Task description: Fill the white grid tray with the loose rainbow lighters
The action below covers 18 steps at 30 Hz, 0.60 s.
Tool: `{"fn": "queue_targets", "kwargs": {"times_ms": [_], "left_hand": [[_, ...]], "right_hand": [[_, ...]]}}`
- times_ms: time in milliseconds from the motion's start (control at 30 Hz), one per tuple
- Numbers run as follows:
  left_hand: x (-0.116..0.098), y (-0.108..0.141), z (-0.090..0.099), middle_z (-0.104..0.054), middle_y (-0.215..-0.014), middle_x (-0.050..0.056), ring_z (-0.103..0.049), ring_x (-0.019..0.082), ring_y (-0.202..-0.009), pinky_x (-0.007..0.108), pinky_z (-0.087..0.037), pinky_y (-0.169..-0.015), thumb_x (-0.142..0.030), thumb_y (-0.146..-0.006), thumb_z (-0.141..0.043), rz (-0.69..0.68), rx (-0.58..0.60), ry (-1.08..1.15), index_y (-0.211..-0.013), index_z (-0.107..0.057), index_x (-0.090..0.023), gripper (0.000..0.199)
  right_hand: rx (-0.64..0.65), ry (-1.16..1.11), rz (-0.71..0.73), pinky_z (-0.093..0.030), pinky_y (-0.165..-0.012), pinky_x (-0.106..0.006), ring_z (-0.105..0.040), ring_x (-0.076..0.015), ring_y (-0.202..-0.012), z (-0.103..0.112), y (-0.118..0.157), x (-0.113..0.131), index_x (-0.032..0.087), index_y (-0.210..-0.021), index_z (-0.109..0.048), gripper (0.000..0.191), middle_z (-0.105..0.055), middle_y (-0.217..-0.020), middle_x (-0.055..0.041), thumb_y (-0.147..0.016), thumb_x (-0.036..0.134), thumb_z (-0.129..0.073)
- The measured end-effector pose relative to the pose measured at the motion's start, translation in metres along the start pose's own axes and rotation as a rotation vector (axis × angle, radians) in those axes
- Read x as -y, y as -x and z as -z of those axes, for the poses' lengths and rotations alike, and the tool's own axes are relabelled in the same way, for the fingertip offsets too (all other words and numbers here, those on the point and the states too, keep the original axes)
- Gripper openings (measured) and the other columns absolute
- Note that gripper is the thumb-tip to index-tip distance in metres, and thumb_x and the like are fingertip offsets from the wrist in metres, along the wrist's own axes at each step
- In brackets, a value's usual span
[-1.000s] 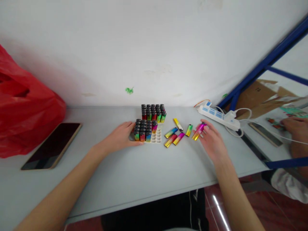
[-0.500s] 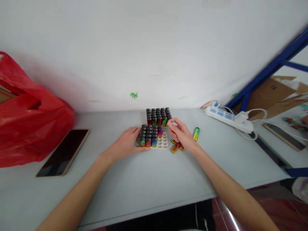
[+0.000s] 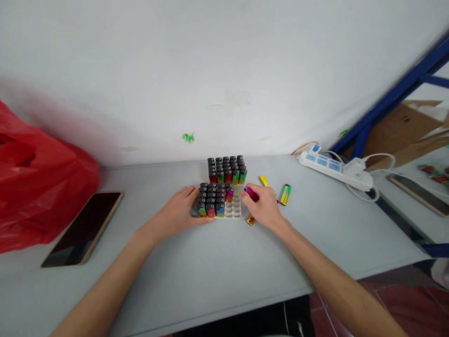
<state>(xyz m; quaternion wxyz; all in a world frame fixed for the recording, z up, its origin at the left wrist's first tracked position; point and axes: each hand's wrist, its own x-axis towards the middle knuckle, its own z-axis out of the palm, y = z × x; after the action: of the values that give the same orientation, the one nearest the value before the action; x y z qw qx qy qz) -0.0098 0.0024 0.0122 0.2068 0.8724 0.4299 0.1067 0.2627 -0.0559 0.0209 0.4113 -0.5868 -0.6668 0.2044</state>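
Note:
A white tray point(image 3: 233, 211) with round-ended slots holds several upright lighters point(image 3: 211, 199) with black tops and colourful shiny bodies. Its right-hand slots show bare. My left hand point(image 3: 180, 208) is wrapped round the tray's left side, thumb along the front and fingers behind. Between the thumb and fingers of my right hand point(image 3: 264, 206) is a purple lighter point(image 3: 250, 192), tilted, just right of the tray. Loose lighters lie round that hand: a green-and-yellow lighter point(image 3: 285, 194) to the right, a yellow lighter point(image 3: 264, 180) behind, and a golden lighter point(image 3: 250, 219) partly beneath.
Behind the tray stands a second block of upright lighters point(image 3: 227, 170), near the wall. On the left are a phone point(image 3: 84, 229) and a red plastic bag point(image 3: 52, 187). A white power strip point(image 3: 333, 167) with cables lies at the right, beside a blue metal frame point(image 3: 386, 105).
My right hand has turned, and a purple lighter now shows in its fingers. The loose lighters by it have shifted. My left hand stays at the tray; the view has moved slightly.

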Motion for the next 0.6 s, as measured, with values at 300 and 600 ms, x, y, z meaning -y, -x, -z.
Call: {"fn": "queue_targets", "kwargs": {"times_ms": [300, 600], "left_hand": [[0.0027, -0.0003, -0.0013, -0.071, -0.131, 0.015, -0.066, 0.039, -0.125, 0.055, -0.052, -0.113, -0.074, -0.077, -0.078, -0.006, -0.017, 0.015, -0.121, -0.067, -0.023, 0.069], [0.0003, 0.0001, -0.0002, -0.071, -0.128, 0.015, -0.066, 0.039, -0.122, 0.054, -0.053, -0.11, -0.075, -0.079, -0.075, -0.002, -0.009, 0.013, -0.119, -0.067, -0.022, 0.067]], "right_hand": [[0.002, 0.03, 0.04, -0.03, -0.058, -0.028, -0.033, -0.0117, -0.053, -0.0034, 0.0035, 0.0048, 0.025, -0.062, -0.038, 0.046, -0.039, -0.053, 0.0063, -0.098, 0.047, -0.057], [0.012, 0.066, 0.034, -0.034, -0.061, -0.028, -0.043, -0.0137, -0.054, -0.009, 0.006, 0.0014, 0.025, -0.069, -0.049, 0.035, -0.049, -0.057, 0.005, -0.099, 0.041, -0.058]]}}
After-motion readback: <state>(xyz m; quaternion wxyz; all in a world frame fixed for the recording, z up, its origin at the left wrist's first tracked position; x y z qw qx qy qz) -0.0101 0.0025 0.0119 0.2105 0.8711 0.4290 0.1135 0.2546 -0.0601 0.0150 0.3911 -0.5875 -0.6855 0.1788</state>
